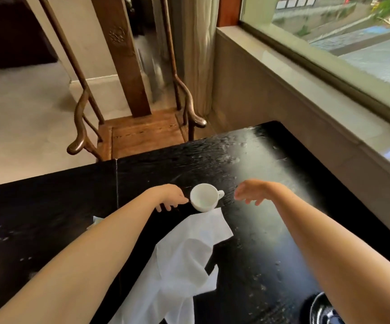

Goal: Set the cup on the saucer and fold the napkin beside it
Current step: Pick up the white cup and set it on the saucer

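Observation:
A small white cup (pixel 203 199) stands upright and empty on the black table (pixel 247 164), its handle pointing right. My left hand (pixel 170 197) is just left of the cup, fingertips at its rim, not wrapped around it. To the right of the handle, a short gap away, my right hand (pixel 251 191) hovers with its fingers spread and holds nothing. A crumpled white napkin (pixel 184 260) lies unfolded between my forearms, its far corner touching the cup's base. A dark glossy round dish (pixel 321 308), possibly the saucer, shows at the bottom right, partly hidden by my right arm.
A wooden armchair (pixel 140 134) stands against the table's far edge. A stone windowsill (pixel 329 108) and a window run along the right side. A pale scrap (pixel 95 220) peeks out behind my left forearm. The tabletop carries water spots and glare.

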The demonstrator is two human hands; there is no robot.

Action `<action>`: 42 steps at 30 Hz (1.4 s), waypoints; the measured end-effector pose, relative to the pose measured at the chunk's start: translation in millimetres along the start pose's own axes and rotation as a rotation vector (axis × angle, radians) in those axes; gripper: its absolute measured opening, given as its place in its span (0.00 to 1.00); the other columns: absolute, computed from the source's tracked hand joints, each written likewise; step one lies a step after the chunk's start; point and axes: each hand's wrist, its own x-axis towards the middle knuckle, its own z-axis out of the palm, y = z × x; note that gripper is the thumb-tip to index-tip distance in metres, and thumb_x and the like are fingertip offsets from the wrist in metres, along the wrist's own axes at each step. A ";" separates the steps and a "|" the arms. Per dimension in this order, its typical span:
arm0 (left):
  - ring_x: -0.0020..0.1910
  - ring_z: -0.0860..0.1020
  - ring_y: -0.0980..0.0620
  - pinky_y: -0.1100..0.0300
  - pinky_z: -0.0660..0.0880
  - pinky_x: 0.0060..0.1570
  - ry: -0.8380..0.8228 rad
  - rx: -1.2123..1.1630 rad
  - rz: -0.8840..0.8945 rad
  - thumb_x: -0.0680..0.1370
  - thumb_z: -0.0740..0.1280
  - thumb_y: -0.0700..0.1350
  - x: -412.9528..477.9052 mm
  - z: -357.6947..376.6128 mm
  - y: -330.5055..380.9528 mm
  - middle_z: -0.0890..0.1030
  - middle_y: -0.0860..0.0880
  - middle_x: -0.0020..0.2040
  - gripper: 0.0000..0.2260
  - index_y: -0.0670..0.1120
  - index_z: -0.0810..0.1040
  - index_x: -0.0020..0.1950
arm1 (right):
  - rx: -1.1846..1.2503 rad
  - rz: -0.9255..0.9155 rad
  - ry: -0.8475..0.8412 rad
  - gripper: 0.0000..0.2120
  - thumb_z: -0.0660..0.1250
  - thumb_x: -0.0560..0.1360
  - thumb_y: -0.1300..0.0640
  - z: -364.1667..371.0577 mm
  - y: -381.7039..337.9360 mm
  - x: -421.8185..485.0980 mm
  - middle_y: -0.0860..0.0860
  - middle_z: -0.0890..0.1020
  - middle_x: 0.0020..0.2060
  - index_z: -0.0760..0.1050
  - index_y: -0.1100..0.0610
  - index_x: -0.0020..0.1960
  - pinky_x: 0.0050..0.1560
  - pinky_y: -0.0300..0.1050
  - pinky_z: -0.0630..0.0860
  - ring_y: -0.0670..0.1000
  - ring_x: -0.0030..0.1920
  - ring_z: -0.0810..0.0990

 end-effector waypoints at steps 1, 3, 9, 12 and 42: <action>0.58 0.77 0.46 0.50 0.77 0.56 0.001 0.004 -0.003 0.80 0.56 0.53 10.6 -1.3 -4.6 0.76 0.45 0.63 0.19 0.47 0.70 0.69 | -0.014 -0.004 0.008 0.16 0.58 0.77 0.55 0.7 -1.4 11.3 0.57 0.80 0.57 0.72 0.58 0.62 0.54 0.53 0.79 0.56 0.55 0.80; 0.57 0.78 0.47 0.51 0.77 0.56 0.007 0.008 0.003 0.80 0.57 0.53 31.5 -0.4 -13.1 0.77 0.46 0.61 0.18 0.48 0.71 0.68 | -0.007 -0.010 0.019 0.15 0.58 0.77 0.55 5.0 -2.3 32.8 0.55 0.79 0.50 0.72 0.57 0.62 0.49 0.49 0.79 0.55 0.49 0.78; 0.57 0.77 0.47 0.54 0.79 0.51 0.054 -0.117 0.118 0.76 0.66 0.51 88.2 15.4 -27.6 0.74 0.48 0.64 0.23 0.52 0.67 0.70 | -0.160 -0.151 0.117 0.19 0.62 0.73 0.59 24.8 3.7 99.8 0.53 0.79 0.57 0.72 0.55 0.63 0.55 0.44 0.72 0.55 0.59 0.76; 0.55 0.79 0.46 0.55 0.81 0.47 0.060 -0.291 0.204 0.73 0.70 0.44 105.4 26.8 -27.6 0.77 0.46 0.60 0.25 0.51 0.69 0.69 | -0.132 -0.230 0.155 0.17 0.62 0.73 0.64 32.1 3.1 111.9 0.54 0.80 0.53 0.75 0.58 0.61 0.54 0.44 0.72 0.54 0.55 0.77; 0.54 0.78 0.59 0.70 0.75 0.46 0.076 -0.512 0.635 0.68 0.74 0.34 35.7 40.3 70.8 0.79 0.54 0.57 0.34 0.52 0.67 0.70 | 0.539 -0.213 0.441 0.12 0.63 0.71 0.71 -2.1 78.5 -2.9 0.45 0.80 0.20 0.76 0.56 0.35 0.31 0.35 0.80 0.41 0.24 0.81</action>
